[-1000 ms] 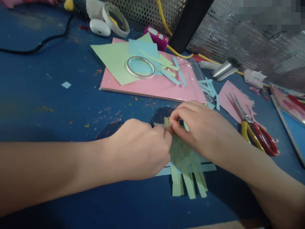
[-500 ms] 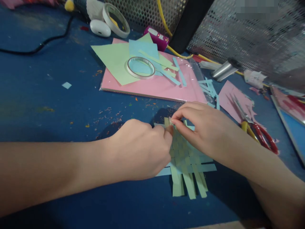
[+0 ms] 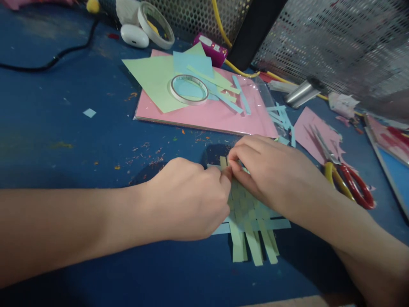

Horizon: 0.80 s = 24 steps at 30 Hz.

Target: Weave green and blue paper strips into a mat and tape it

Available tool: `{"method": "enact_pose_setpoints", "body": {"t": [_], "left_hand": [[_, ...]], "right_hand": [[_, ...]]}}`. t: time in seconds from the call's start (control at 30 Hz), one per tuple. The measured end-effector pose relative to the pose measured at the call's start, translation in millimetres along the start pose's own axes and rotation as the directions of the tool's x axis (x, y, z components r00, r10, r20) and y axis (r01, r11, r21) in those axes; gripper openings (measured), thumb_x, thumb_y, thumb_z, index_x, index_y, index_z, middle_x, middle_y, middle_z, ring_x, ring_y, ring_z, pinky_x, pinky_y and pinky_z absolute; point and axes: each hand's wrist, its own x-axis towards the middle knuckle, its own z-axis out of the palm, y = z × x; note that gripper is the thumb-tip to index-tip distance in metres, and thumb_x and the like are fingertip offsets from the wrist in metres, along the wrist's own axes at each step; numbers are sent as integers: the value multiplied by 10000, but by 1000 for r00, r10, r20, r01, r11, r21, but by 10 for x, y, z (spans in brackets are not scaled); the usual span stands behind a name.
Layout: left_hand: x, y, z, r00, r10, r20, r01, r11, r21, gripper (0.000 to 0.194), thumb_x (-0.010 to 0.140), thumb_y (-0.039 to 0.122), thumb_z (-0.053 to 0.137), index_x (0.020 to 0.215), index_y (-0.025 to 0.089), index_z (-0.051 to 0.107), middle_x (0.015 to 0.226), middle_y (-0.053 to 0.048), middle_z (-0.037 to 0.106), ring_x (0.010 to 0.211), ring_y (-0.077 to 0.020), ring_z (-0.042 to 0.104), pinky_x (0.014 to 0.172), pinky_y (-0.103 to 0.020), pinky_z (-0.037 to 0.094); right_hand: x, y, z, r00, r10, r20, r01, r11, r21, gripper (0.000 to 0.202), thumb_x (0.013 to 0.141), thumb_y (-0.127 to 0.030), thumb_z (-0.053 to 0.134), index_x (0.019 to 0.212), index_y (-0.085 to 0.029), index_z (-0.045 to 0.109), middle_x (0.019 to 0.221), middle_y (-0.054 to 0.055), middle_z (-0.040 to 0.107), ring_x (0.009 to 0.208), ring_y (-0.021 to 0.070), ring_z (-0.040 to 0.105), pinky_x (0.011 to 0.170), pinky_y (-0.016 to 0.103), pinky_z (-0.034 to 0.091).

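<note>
Pinching closed with left hand (image 3: 194, 198) and right hand (image 3: 268, 170), close together at the far edge of the mat (image 3: 245, 204). Cannot make out anything held. Woven already just below the grip; unwoven farther down, at loose ends of strips (image 3: 254, 249).

There are two hands, one left hand (image 3: 188, 200) and one right hand (image 3: 270, 166), and one woven paper mat (image 3: 245, 209) near the front edge of the tabletop (image 3: 153, 273). Also: one pair of scissors (image 3: 334, 160), one pink paper pack (image 3: 207, 115), two tape rolls (image 3: 190, 101), and, toward the tabletop's back edge, one white case (image 3: 134, 36), one purple cylinder (image 3: 217, 54) and one silver cylinder (image 3: 301, 94).
</note>
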Motion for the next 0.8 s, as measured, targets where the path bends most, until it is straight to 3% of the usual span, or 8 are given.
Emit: {"method": "enact_pose_setpoints", "body": {"t": [0.37,0.8], "left_hand": [[4,-4,1,1000,-7,0,7,1000,-11,137,846,178,561,817,148,691,622,-17,574,435,-199,558,349,-305,213],[30,13,-14,990,-68,125,76,995,-61,330,872,191,498,1078,106,741,691,-42,637,480,-226,610,364,-328,207]], "right_hand": [[11,20,42,998,56,-38,-52,994,98,263,1032,-236,452,851,-149,622,849,92,647,832,271,633,743,407,484],[41,69,36,988,153,23,-154,962,225,184,995,-220,490,847,-176,589,890,90,649,887,265,635,778,397,475]]}}
